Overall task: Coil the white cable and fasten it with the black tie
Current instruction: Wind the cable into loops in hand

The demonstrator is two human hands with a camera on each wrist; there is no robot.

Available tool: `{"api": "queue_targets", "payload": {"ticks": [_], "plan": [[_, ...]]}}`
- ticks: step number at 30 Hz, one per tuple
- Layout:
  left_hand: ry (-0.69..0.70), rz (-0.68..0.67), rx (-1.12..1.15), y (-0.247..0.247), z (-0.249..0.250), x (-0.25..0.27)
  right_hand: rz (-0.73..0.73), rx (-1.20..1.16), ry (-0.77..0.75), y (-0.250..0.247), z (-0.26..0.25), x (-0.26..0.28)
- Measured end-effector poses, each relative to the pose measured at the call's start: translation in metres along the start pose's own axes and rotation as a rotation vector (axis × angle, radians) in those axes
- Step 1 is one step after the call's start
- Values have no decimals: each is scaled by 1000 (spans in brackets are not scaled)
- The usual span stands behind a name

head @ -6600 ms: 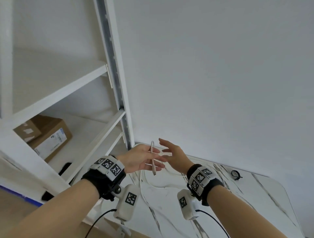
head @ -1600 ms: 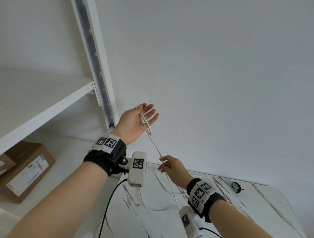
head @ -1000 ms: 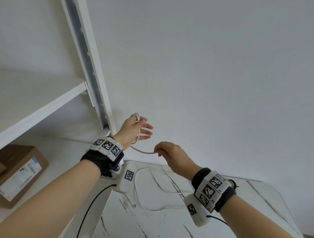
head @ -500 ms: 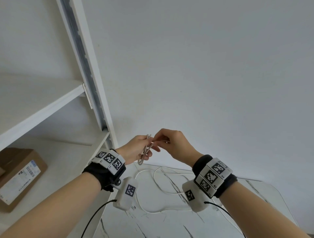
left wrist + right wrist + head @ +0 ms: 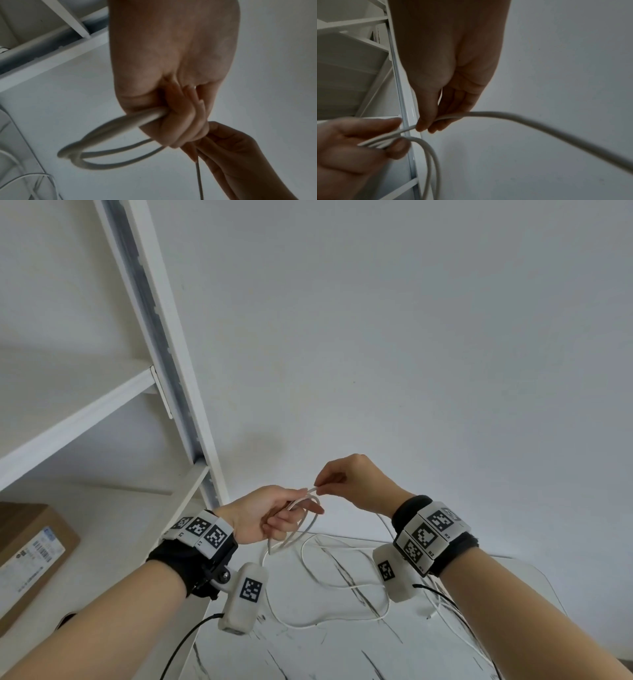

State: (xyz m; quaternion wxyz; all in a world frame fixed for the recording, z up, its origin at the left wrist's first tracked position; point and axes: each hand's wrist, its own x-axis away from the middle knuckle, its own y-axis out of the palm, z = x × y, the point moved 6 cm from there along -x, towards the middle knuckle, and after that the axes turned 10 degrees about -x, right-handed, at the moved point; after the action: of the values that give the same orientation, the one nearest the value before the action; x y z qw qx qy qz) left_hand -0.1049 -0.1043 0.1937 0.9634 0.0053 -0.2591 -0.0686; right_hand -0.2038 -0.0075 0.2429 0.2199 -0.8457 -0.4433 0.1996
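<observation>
Coiling under way, centre frame: left hand [image 5: 263,517] grips the cable [image 5: 301,534] loops; right hand [image 5: 349,482] pinches the running strand beside them. Next: lay another loop. Tie not visible.

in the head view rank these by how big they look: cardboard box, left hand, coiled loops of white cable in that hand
1. cardboard box, largest though cut off by the frame edge
2. left hand
3. coiled loops of white cable, smallest

The box sits farther from the camera than the hand, so its true lead is likely greater.
</observation>
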Motion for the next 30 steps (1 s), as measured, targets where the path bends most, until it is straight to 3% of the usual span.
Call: {"api": "queue_targets", "payload": {"ticks": [5,15,20,30], "plan": [[58,-37,120,1,6,6,67,92,32,-1,19,2],[334,-21,500,7,56,18,209,-10,159,32,55,12],[430,60,673,-5,67,13,148,-44,199,56,57,17],[486,344,651,-45,63,15,-33,-20,275,86,71,48]]}}
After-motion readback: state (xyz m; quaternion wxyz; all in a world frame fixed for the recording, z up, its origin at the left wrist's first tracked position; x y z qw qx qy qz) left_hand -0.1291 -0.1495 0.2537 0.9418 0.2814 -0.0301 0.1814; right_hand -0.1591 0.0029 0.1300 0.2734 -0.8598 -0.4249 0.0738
